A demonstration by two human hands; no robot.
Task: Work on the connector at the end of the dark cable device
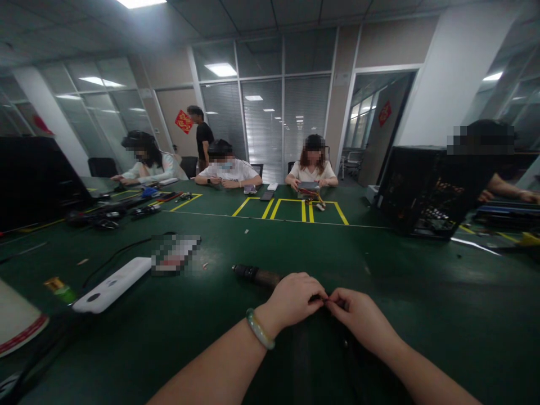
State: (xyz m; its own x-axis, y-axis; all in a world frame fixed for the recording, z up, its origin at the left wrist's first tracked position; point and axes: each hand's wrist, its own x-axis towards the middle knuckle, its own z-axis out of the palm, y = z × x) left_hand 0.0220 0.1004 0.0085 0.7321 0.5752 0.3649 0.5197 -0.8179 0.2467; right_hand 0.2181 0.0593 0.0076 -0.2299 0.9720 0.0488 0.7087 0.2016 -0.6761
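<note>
At the near middle of the dark green table mat [422, 292], the left hand [293, 298] and the right hand [360, 318] are held fingertip to fingertip. A small item [328, 302], too tiny to be identified, is pinched tightly between them, above a flat black object [304, 354]. A pale green bracelet [260, 329] is worn on the left wrist. A dark cylindrical tool [257, 275] is seen just beyond the left hand, and a white oblong plastic device [112, 285] further left.
</note>
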